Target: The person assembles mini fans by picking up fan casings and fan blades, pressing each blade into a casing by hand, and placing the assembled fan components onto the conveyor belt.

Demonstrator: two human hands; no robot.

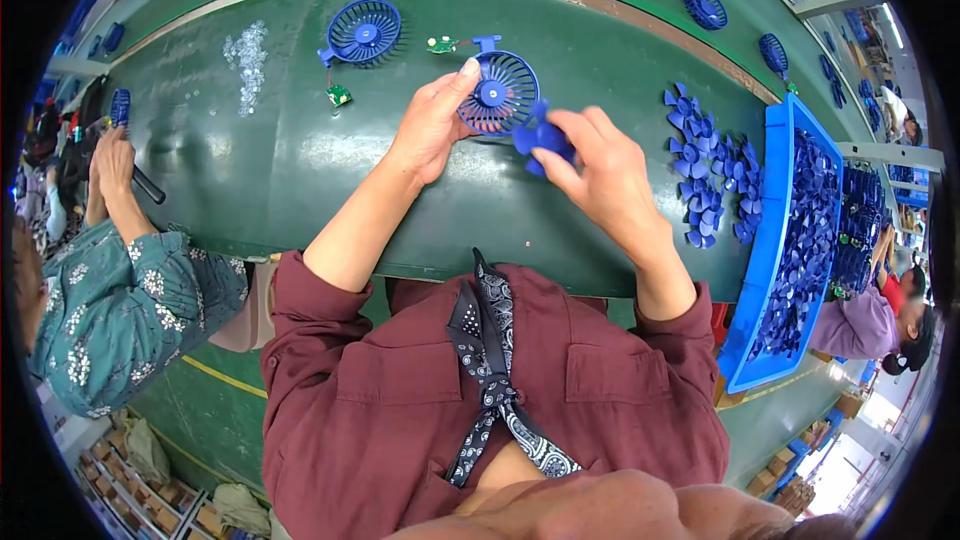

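Note:
My left hand point(437, 120) is closed around the rim of a round blue fan housing point(512, 90), thumb on its slatted grille. A small green circuit board point(441, 44) hangs from this housing by a wire and lies on the bench. Between thumb and fingers, my right hand point(605, 165) pinches a blue fan blade point(545, 140), slightly blurred, close to the housing's lower right edge. Whether blade and housing touch, I cannot tell. A second fan housing point(364, 32) with its own circuit board point(339, 95) rests on the bench to the left.
Loose blue fan blades point(700, 160) lie on the green bench point(600, 50) at right, beside a blue bin point(748, 340) full of more. Small clear pieces point(248, 65) sit at far left. Fan housings point(704, 6) lie beyond the bench's raised strip. Co-workers sit on both sides.

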